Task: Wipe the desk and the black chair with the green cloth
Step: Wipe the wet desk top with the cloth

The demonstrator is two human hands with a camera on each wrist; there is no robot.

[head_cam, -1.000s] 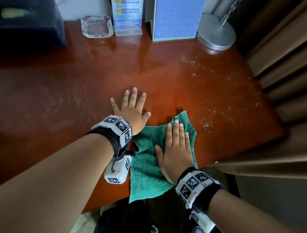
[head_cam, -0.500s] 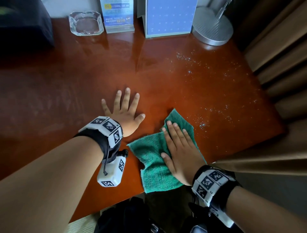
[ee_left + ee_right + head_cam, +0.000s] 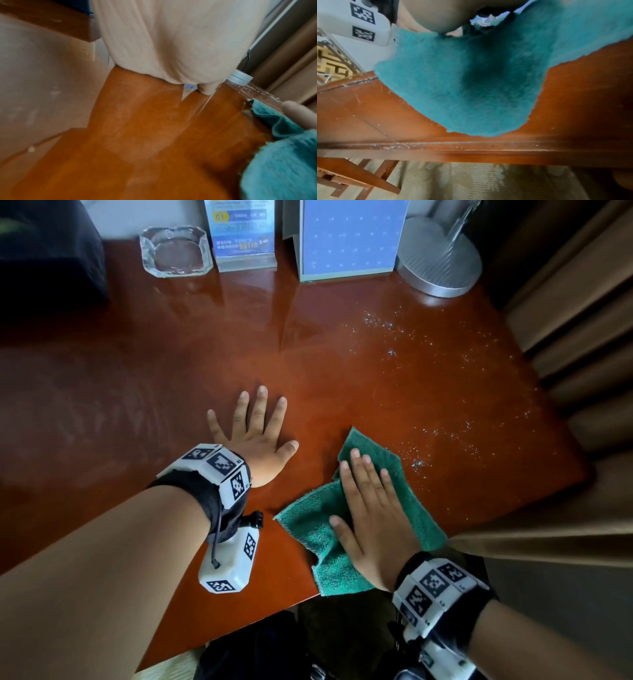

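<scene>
green cloth (image 3: 308,523) slid right, clear of spread left grip (image 3: 257,446) | pressed under flat right grip (image 3: 370,518)

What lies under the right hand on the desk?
The green cloth lies under the right hand, spread on the desk. The desk surface beneath the cloth is covered and cannot be seen.

Green cloth (image 3: 383,474), reddish-brown desk (image 3: 171,371), black-and-white checked wristbands (image 3: 219,467), tan curtain (image 3: 582,302)
</scene>
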